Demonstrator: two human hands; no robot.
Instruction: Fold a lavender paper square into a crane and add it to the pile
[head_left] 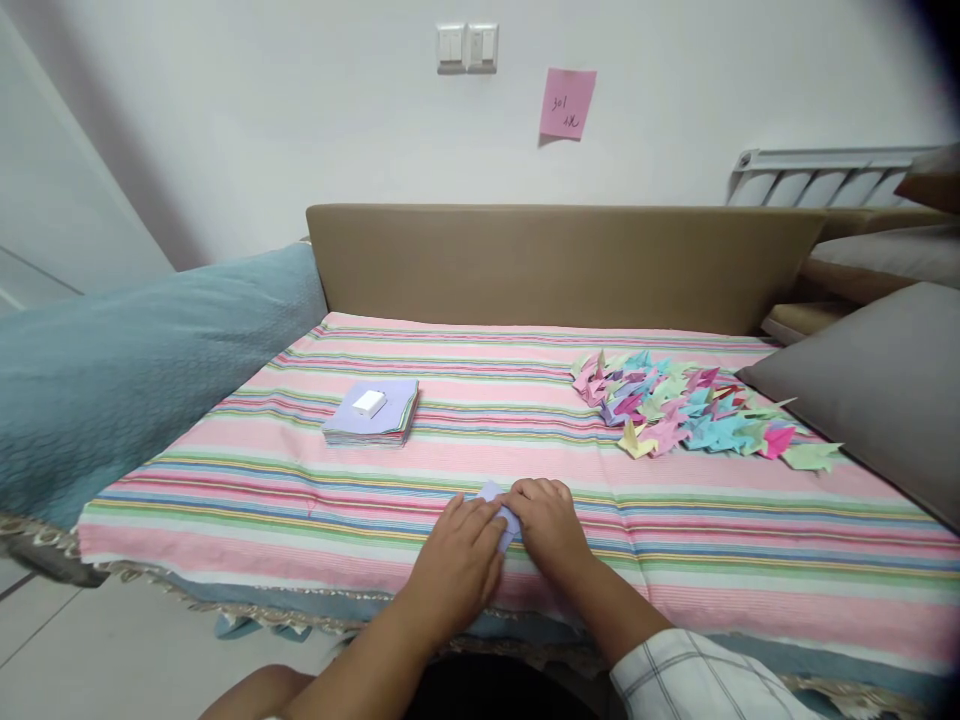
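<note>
Paper [510, 526] between hands [461, 548] [549, 515], note [568, 104] “301” beyond

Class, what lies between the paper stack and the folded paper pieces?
In the head view, only the striped cloth lies between the paper stack and the folded paper pieces.

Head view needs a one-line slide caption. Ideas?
Left hand and right hand on lilac paper over striped cloth, with a paper stack and colourful folded-paper pieces beyond.
</note>
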